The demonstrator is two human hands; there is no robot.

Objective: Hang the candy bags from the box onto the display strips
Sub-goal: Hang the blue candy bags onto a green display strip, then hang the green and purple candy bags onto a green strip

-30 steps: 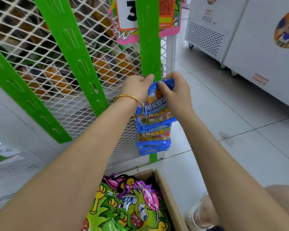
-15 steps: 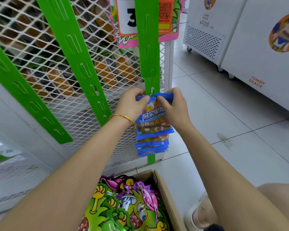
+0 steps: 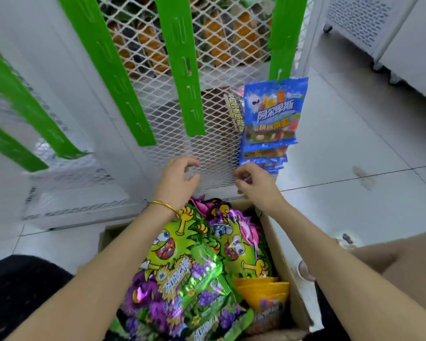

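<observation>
Both hands are hovering empty over the cardboard box, the left hand and right hand apart with fingers loosely curled. Blue candy bags are hanging stacked on the rightmost green display strip, while green and purple candy bags are lying in the box.

We see both forearms bare to the edge of the view, with no sleeves on them. Our left hand has a thin gold bangle round the wrist; our right hand shows no ring, watch or band. At lower left lies a patch of black clothing. At lower right, beside a bare knee, a light shoe partly shows behind the right forearm.
</observation>
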